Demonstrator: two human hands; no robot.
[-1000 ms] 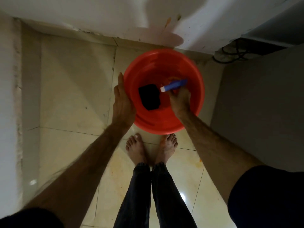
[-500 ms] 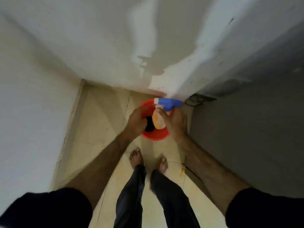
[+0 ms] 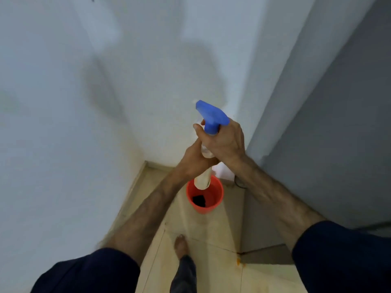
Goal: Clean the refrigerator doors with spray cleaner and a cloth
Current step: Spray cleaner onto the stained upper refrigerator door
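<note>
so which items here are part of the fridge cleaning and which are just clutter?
Job:
spray bottle, gripped by right hand and left hand
dark cloth in red bucket
grey refrigerator side

Lying about:
black cable on floor
orange stain on tile

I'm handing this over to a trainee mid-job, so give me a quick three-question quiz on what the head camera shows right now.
1. True or false: both hands are on the spray bottle.
2. Where is the black cloth? A) in the left hand B) inside the red bucket C) on the floor tiles
3. Fill in: the right hand grips the bottle just below its blue ____.

Key: 1 true; 2 B; 3 trigger head.
</note>
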